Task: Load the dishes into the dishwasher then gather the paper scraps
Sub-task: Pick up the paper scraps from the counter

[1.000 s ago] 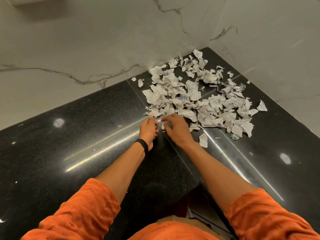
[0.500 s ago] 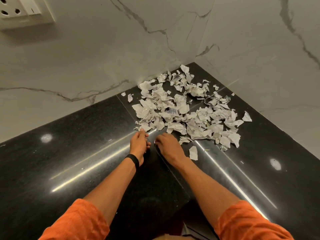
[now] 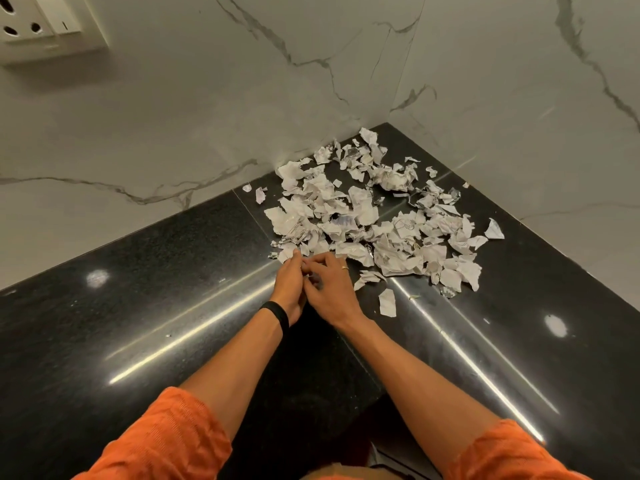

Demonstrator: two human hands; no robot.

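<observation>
Black polished worktop, speckled and glossy, runs into veined marble walls. Paper scraps, torn, crumpled and white, fan out from the corner, the heap widest left to right. At its near edge, left hand and right hand touch, grips curled together. Pinching a scrap? Cannot tell.

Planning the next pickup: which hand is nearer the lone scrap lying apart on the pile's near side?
Right. The right hand is just left of the lone scrap; the left hand sits farther left, on the right hand's other side.
</observation>
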